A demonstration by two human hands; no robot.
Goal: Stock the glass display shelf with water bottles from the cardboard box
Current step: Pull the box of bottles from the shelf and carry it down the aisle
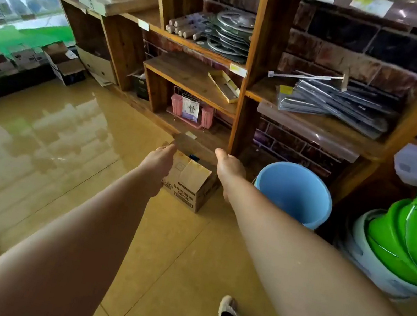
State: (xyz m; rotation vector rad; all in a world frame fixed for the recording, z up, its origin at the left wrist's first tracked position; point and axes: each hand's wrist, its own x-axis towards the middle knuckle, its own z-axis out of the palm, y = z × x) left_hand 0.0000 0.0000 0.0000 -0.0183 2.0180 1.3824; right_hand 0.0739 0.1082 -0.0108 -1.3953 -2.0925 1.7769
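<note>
Two hands reach toward one cardboard box at frame centre.

The left hand (158,160) touches the cardboard box (190,182) at its left flap; the right hand (228,165) is at its right side; I cannot tell either grip. One blue bucket (295,193) stands just right; green basins (414,239) are stacked at the far right below the wooden shelves (248,62).

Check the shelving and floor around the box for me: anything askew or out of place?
A yellow tray lies crooked, jutting past its shelf edge. The packaged flat items to its right are heaped at mixed angles. The cardboard box sits on the floor, flaps open, beside the blue bucket. No spill shows.
</note>
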